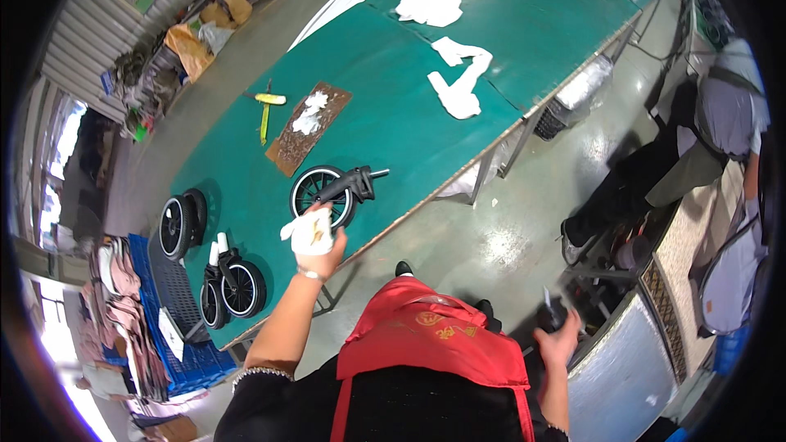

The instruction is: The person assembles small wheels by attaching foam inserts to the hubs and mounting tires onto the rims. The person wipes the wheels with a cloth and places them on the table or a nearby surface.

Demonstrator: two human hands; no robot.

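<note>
Apron: red apron (430, 344) fills the lower centre of the frame, nearest the lens, over your dark top.
Left hand: your left hand (315, 237) reaches up to the green table (393, 115) edge, fingers curled shut around a white rag (309, 231), pressed against the wheel so the cloth bears on the rim.
Wheel: black wheel with fork arm (332, 190) lies flat at centre frame, close to the table edge, within reach of the rag.
Right hand: your right hand (559, 336) hangs at lower right, away from the table, fingers closed on a small dark part (550, 311); what it is cannot be told.
Other wheels: 2 groups, a wheel pair (182, 225) and a fork assembly (229, 282), parked at the lower left end of the table.
Board: brown board (309, 127) with a rag on it, upper centre; yellow tool (266, 110) just beside it.
Cloths: loose white cloths (458, 82) lie further up the table.
Bystander: another person (704, 139) stands at the right edge.
</note>
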